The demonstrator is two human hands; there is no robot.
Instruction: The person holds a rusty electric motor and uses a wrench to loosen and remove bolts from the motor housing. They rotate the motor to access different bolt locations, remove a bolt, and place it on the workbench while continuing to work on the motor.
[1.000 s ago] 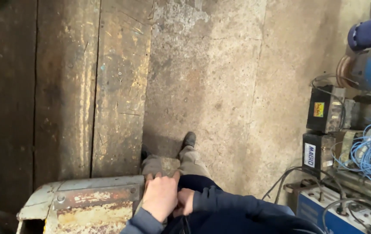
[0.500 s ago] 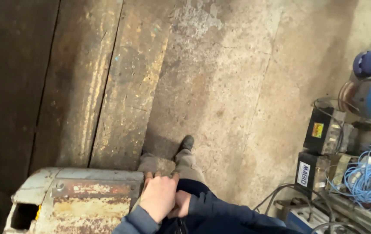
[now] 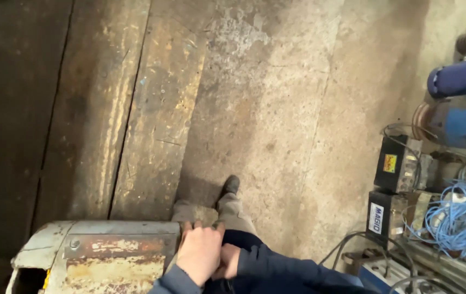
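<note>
I see my left hand low in the view, its back turned up and its fingers lying flat and loosely spread, grasping nothing. It rests against my trouser leg, with its outer edge just beside the rusty metal box that sits to its left. My right hand is tucked under the left one, touching it, fingers curled in; most of it is hidden by the left hand and by my dark blue sleeve, so I cannot tell whether its grip holds anything. Beyond the fingers of the left hand, my dark shoe stands on the concrete floor. Further out and to the left of the hands, worn wooden planks run away from me. Well off to the right of the right hand lie two black boxes, a tangle of blue wire and a blue cylinder.
</note>
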